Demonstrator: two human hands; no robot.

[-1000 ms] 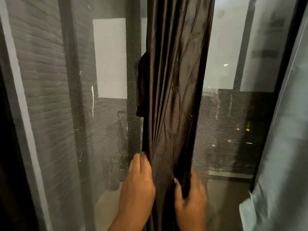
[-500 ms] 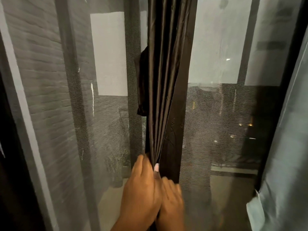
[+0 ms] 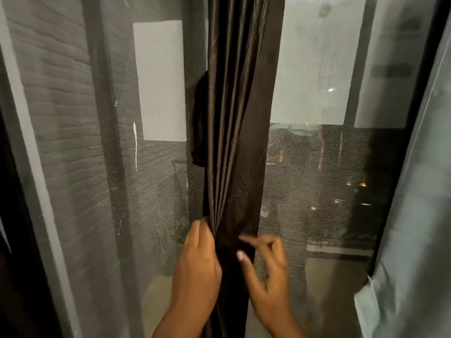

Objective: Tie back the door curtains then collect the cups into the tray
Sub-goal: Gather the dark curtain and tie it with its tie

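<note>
A dark brown, shiny curtain [image 3: 239, 118] hangs bunched in narrow folds down the middle of the glass door. My left hand [image 3: 197, 262] grips the gathered folds from the left at waist height, fingers wrapped round the cloth. My right hand [image 3: 266, 267] is at the curtain's right edge, fingers half curled and blurred, fingertips touching the fabric. A dark loop of cloth [image 3: 199, 120] sticks out behind the curtain on its left. No cups or tray are in view.
A mesh screen [image 3: 317, 191] covers the glass, with a balcony and night lights behind it. A pale grey-blue curtain [image 3: 415, 228] hangs along the right edge. A sheer curtain [image 3: 61, 142] and dark door frame stand on the left.
My right hand has come out from beside my left hand and moved right to the curtain's edge. The curtain bundle has narrowed since a second ago.
</note>
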